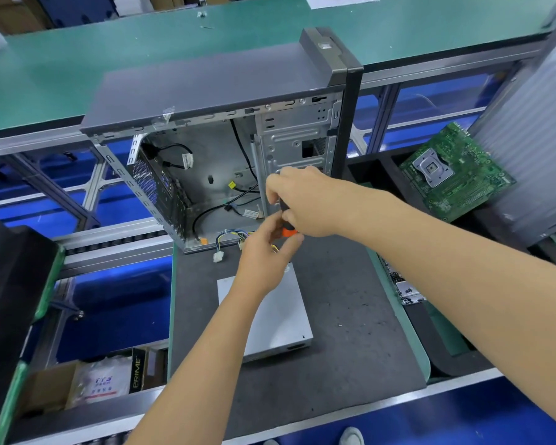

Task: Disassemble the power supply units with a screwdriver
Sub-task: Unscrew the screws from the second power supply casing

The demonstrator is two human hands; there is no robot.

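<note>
Fingers (278,187) of both hands gripping screwdriver (286,220)

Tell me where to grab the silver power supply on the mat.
Grip the power supply across its two long side walls, from above. It lies flat, broad face up, and its cables trail off the far end, so avoid that end.

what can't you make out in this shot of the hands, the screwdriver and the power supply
- Screwdriver tip, head view: hidden behind the two hands, left and right; only the black and orange handle shows.
- Power supply screws, head view: too small to tell, and the left forearm crosses its top.
- Small parts in the tray on the right: too small to identify.
</note>
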